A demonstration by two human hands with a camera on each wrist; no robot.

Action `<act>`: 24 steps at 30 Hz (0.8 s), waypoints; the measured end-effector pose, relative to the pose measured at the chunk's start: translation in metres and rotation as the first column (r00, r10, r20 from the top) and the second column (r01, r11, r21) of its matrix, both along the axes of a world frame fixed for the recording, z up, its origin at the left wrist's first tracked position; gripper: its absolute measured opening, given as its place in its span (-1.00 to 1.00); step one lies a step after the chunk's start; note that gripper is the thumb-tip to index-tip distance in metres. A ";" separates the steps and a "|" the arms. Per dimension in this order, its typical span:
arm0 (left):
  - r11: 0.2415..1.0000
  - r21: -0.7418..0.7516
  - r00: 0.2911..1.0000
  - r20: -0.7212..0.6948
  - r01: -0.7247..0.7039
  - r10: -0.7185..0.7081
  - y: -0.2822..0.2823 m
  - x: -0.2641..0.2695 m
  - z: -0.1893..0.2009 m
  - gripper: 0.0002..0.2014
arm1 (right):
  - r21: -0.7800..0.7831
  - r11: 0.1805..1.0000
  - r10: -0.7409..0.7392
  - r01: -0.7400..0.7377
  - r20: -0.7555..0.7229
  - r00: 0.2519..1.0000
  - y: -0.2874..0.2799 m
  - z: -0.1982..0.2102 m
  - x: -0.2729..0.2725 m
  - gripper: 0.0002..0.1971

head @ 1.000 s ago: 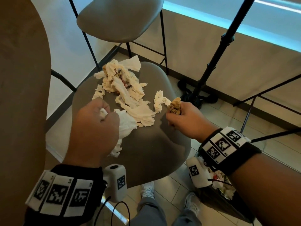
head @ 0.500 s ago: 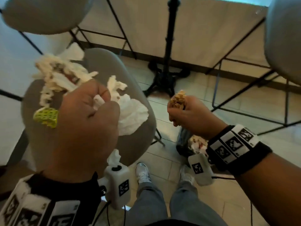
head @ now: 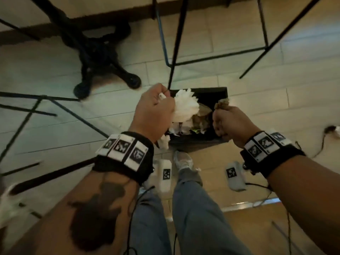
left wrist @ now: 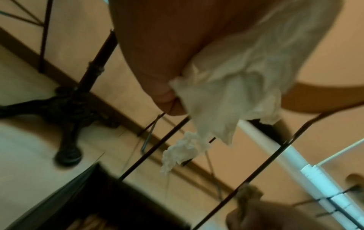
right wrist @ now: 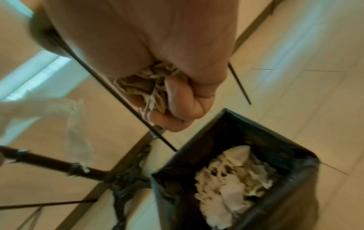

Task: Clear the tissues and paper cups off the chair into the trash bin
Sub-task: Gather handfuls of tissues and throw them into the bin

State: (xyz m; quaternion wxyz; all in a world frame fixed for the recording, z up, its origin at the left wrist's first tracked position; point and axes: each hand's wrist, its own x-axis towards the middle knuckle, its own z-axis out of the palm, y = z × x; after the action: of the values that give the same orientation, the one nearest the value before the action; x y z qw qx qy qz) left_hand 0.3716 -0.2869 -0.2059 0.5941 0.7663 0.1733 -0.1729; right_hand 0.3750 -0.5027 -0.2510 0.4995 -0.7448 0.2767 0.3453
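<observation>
A black square trash bin (head: 219, 92) (right wrist: 232, 124) stands on the floor in front of my feet, with white and brown tissues inside (right wrist: 234, 175). My left hand (head: 156, 109) (left wrist: 165, 51) grips a bunch of white tissue (head: 185, 105) (left wrist: 232, 87) above the bin's left side; a strand hangs below the fist. My right hand (head: 228, 120) (right wrist: 167, 87) is curled round a crumpled brown tissue wad (head: 222, 104) (right wrist: 145, 84) above the bin's right side. The chair with the other tissues is out of view.
A black cast-iron table base (head: 103, 57) stands on the tiled floor to the left. Thin black chair legs (head: 173, 57) run down just behind the bin. My legs and shoes (head: 184, 161) are right in front of it. A cable lies at the right.
The view has swung from the chair seat down to the floor. Both hands have carried their tissues away from the chair and now hold them over the bin.
</observation>
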 end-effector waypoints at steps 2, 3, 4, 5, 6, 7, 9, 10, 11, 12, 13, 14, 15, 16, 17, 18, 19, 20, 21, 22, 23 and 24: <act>0.996 0.076 0.985 -0.168 0.037 -0.024 -0.016 0.004 -0.066 -0.90 | -0.034 0.999 -0.032 0.029 -0.076 0.997 -0.015 -0.044 0.003 -0.69; 0.991 0.121 0.971 -0.236 0.066 -0.036 -0.023 0.005 -0.095 -0.97 | -0.045 0.998 -0.058 0.053 -0.126 0.990 -0.022 -0.065 0.003 -0.73; 0.982 0.162 0.953 -0.299 0.094 -0.042 -0.028 0.004 -0.122 -0.91 | -0.028 0.994 -0.108 0.104 -0.187 0.976 -0.027 -0.085 0.004 -0.76; 0.976 0.186 0.936 -0.350 0.115 -0.044 -0.033 0.005 -0.146 -0.77 | 0.003 0.984 -0.172 0.179 -0.248 0.953 -0.031 -0.103 0.005 -0.79; 0.977 0.180 0.913 -0.407 0.117 -0.034 -0.037 0.004 -0.163 -0.63 | 0.030 0.967 -0.233 0.252 -0.294 0.927 -0.033 -0.117 0.006 -0.82; 0.980 0.163 0.891 -0.454 0.115 -0.029 -0.040 0.005 -0.179 -0.49 | 0.041 0.947 -0.288 0.318 -0.327 0.900 -0.037 -0.133 0.005 -0.74; 0.989 0.116 0.837 -0.547 0.087 -0.009 -0.044 0.004 -0.199 -0.14 | 0.042 0.902 -0.385 0.431 -0.378 0.842 -0.044 -0.157 0.006 -0.21; 0.993 0.101 0.812 -0.584 0.063 0.008 -0.044 0.003 -0.203 0.01 | 0.038 0.882 -0.418 0.470 -0.400 0.816 -0.047 -0.164 0.006 -0.04; 0.995 0.088 0.798 -0.602 0.040 0.021 -0.042 0.001 -0.208 0.10 | 0.036 0.873 -0.429 0.486 -0.412 0.803 -0.047 -0.166 0.006 0.00; 0.996 0.087 0.790 -0.613 0.028 0.031 -0.040 -0.001 -0.209 0.14 | 0.031 0.874 -0.428 0.484 -0.421 0.800 -0.047 -0.166 0.006 -0.04; 0.995 0.095 0.793 -0.608 0.027 0.036 -0.036 -0.005 -0.209 0.15 | 0.021 0.891 -0.403 0.454 -0.426 0.810 -0.047 -0.165 0.005 -0.12; 0.993 0.111 0.792 -0.609 0.045 0.032 -0.031 -0.008 -0.204 0.14 | 0.006 0.916 -0.359 0.400 -0.432 0.828 -0.045 -0.165 0.002 -0.23; 0.989 0.128 0.800 -0.599 0.075 0.017 -0.026 -0.013 -0.200 0.07 | -0.002 0.942 -0.302 0.337 -0.446 0.842 -0.042 -0.161 0.000 -0.36; 0.983 0.152 0.807 -0.591 0.107 0.003 -0.020 -0.019 -0.194 -0.06 | -0.013 0.962 -0.247 0.272 -0.461 0.852 -0.038 -0.156 -0.003 -0.49; 0.978 0.165 0.820 -0.572 0.129 -0.012 -0.013 -0.025 -0.189 -0.23 | -0.025 0.981 -0.180 0.190 -0.461 0.869 -0.033 -0.151 -0.006 -0.58; 0.977 0.165 0.824 -0.566 0.134 -0.017 -0.006 -0.031 -0.180 -0.37 | -0.041 0.996 -0.094 0.084 -0.447 0.890 -0.029 -0.144 -0.010 -0.64; 0.980 0.151 0.830 -0.557 0.133 -0.027 -0.001 -0.038 -0.168 -0.47 | -0.061 0.997 0.008 -0.037 -0.419 0.908 -0.026 -0.137 -0.016 -0.67; 0.979 0.142 0.835 -0.549 0.147 -0.045 0.004 -0.044 -0.149 -0.54 | -0.086 0.983 0.120 -0.165 -0.387 0.914 -0.021 -0.128 -0.020 -0.70; 0.978 0.137 0.847 -0.528 0.160 -0.065 0.011 -0.049 -0.127 -0.59 | -0.115 0.948 0.241 -0.298 -0.355 0.903 -0.015 -0.116 -0.023 -0.72; 0.977 0.130 0.861 -0.502 0.171 -0.084 0.017 -0.055 -0.102 -0.63 | -0.141 0.897 0.354 -0.419 -0.338 0.872 -0.008 -0.103 -0.026 -0.74; 0.979 0.113 0.880 -0.465 0.171 -0.100 0.025 -0.060 -0.074 -0.65 | -0.147 0.844 0.454 -0.517 -0.319 0.832 0.002 -0.087 -0.027 -0.75; 0.980 0.095 0.897 -0.426 0.173 -0.117 0.034 -0.065 -0.042 -0.66 | -0.137 0.791 0.540 -0.596 -0.299 0.787 0.016 -0.068 -0.026 -0.77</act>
State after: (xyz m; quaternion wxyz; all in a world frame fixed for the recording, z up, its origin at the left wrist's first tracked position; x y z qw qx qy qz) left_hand 0.3070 -0.2534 -0.2482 0.4773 0.7592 0.2497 -0.3654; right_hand 0.3485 -0.4870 -0.3195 0.2460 -0.7966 0.1347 0.5356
